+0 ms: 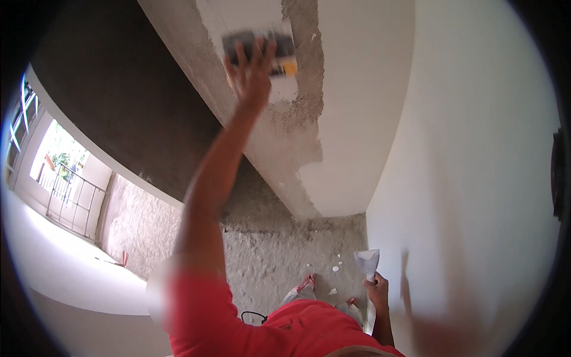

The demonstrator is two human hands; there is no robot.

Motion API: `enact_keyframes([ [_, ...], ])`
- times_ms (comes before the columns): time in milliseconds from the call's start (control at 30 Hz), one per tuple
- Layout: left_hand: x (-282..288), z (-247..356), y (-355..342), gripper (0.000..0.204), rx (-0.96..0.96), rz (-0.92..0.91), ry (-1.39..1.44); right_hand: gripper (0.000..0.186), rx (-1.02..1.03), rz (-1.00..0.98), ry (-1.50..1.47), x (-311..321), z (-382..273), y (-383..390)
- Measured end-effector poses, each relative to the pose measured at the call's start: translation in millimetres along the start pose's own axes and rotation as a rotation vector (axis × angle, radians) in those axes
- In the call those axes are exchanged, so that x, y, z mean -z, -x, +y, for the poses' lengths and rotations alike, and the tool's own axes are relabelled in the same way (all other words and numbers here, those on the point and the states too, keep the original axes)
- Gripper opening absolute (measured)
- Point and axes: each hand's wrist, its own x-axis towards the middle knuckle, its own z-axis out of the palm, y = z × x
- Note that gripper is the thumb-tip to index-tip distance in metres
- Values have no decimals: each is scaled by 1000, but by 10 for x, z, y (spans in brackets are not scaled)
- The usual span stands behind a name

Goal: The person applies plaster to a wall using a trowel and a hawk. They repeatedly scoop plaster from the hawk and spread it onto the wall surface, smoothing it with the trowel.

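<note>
High up in front of me, my left hand (253, 74) spreads its fingers over the back of a wide plastering trowel (259, 44), dark with a yellow-orange patch and blurred by motion. The trowel lies against a surface (303, 77) partly coated in white paste, with bare grey cement showing in a ragged strip. Lower down, near the white wall at right, my right hand (377, 290) is closed round the handle of a putty knife (368, 260). Its broad blade points up and carries whitish paste.
A smooth white wall (470, 178) rises on the right, with a dark round-edged object (558, 175) at its far edge. Below is a rough grey floor (267, 256) with white paste spots (336, 269) near my bare feet. At left, a metal railing (71, 196) stands by a bright opening.
</note>
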Motion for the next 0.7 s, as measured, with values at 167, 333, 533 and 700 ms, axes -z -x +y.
enact_keyframes([
  [167, 68, 238, 1406, 65, -6, -340, 150, 20, -59, -33, 109, 50, -105, 3],
  [333, 897, 43, 313, 68, -93, -268, 82, 21, 7, 119, 40, 0, -62, 134],
  [533, 1130, -1195, -2529, 83, -62, 283, -148, 24, -94, 37, 26, -204, -300, 148],
  [700, 1437, -1132, -3737, 61, 12, 64, -26, 25, -91, 63, 43, -283, 16, 51],
])
